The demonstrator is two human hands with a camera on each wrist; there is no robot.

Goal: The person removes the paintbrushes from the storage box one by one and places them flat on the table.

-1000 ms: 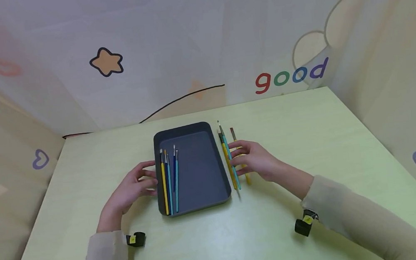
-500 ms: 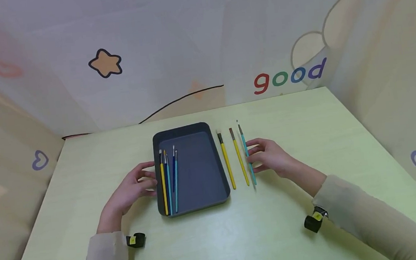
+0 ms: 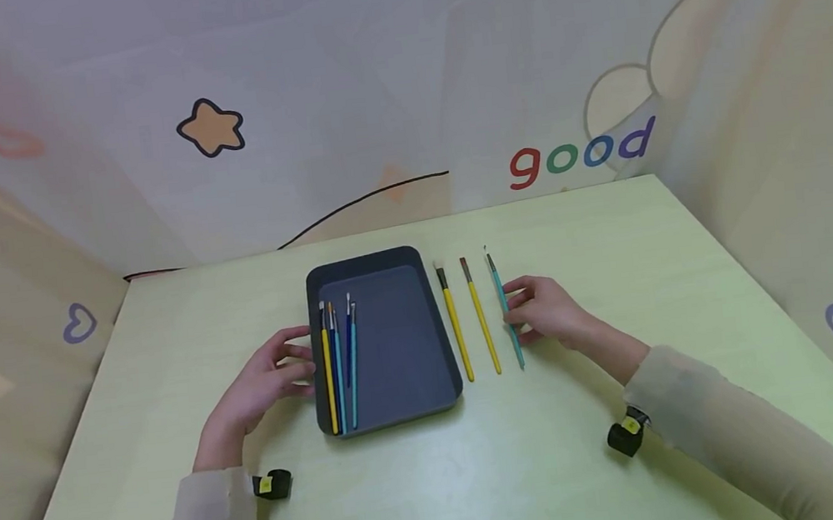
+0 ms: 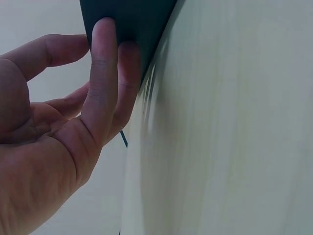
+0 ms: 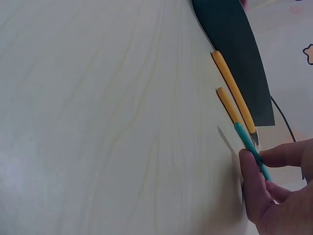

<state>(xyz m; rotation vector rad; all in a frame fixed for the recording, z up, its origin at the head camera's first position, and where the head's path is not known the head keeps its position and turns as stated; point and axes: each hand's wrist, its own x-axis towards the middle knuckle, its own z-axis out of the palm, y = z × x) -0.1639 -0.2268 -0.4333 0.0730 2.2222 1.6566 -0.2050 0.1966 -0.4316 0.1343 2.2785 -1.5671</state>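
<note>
We see our left hand [image 3: 266, 382] resting on the table [image 3: 609, 225], with its fingertips [image 4: 103, 29] pressing against the outer left wall of the dark tray [image 3: 403, 353]. The fingers are almost straight and they hold nothing; the hand only touches the tray from the side. Just to the right of these fingertips, inside the tray along its left wall, lie four brushes [image 3: 341, 359]: a yellow one, a light blue one, a dark blue one and another light blue one, close together, with the bristles pointing away from us.

To the right of the tray, on the bare table, lie two yellow brushes, the first yellow brush [image 3: 455, 321] just beside the tray wall and the second yellow brush [image 3: 480, 316] a little apart from it. Next on the right is the teal brush [image 3: 507, 311]. Our right hand [image 3: 548, 313] pinches this teal brush near its middle between the thumb and the fingers [image 5: 252, 169], so the grip is narrow and closed around the handle. The brush lies almost parallel to the two yellow ones, on the left side of the hand. We cannot tell if it is lifted or touching the table.
</note>
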